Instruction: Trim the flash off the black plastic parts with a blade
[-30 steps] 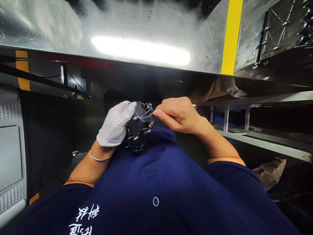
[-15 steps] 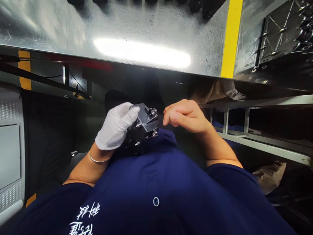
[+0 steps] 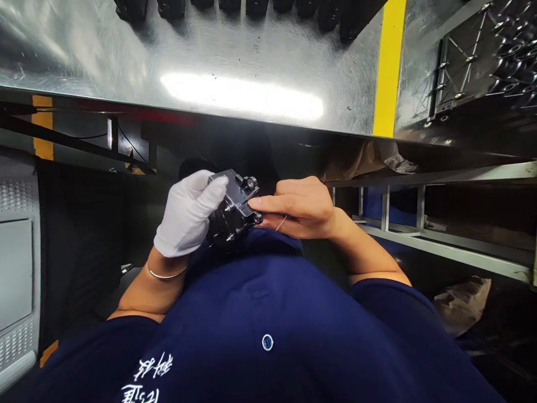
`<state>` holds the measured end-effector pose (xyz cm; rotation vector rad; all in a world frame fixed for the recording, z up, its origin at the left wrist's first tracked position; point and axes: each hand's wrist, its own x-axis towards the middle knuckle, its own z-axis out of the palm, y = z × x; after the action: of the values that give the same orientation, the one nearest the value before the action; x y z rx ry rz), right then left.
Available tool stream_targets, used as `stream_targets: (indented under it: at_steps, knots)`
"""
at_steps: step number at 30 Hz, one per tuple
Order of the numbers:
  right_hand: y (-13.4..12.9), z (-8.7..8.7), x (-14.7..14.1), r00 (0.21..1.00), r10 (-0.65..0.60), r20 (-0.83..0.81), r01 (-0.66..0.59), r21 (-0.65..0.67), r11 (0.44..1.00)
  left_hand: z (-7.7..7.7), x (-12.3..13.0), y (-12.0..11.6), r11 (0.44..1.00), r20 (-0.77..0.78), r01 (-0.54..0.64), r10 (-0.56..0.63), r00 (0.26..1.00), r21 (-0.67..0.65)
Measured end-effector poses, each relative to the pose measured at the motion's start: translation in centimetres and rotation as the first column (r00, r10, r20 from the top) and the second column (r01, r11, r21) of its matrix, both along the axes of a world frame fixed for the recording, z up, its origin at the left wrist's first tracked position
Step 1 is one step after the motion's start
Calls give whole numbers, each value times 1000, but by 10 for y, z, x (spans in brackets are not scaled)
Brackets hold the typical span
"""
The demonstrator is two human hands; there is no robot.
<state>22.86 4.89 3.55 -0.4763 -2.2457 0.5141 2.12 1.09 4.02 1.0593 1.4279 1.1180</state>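
Note:
My left hand (image 3: 184,212), in a white glove, grips a dark mechanical part (image 3: 237,193) in front of my chest, the thumb lying on its flat, glossy top plate. Small round fittings and metal pins stick out along the part's edges. My right hand (image 3: 300,207) is bare, with a ring on one finger. Its extended index fingertip touches the right side of the part's plate, and other fingers are bent beneath, near the lower round fitting. The underside of the part is dark and hard to make out.
A metal table (image 3: 235,56) with a yellow stripe (image 3: 388,73) runs across the top, black parts along its far edge. More black metal parts (image 3: 516,61) sit at upper right. A pale rack frame (image 3: 453,252) and brown paper (image 3: 464,302) are at right; a grey cabinet (image 3: 17,268) is at left.
My right hand has moved left and its index finger has stretched out to touch the part. My left hand and the part have shifted slightly left in view.

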Motion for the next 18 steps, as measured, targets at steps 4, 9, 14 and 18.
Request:
stream_targets:
  at_steps: [4,9,14,18]
  knots:
    - [2,-6,2,995,-104,3,104,7,995,-1,0,0,999,-42,-45,45,998,-14]
    - [1,-4,-3,998,-48,-34,43,-127,991,-5,0,-2,999,-40,-51,51,998,-9]
    - [0,-1,-8,997,-12,-81,5,-90,996,-8,1,-2,999,-41,-20,19,999,-36]
    - [1,-3,-6,999,1,-34,-3,-59,998,-9,0,-3,1000,-108,-2,-1,994,-28]
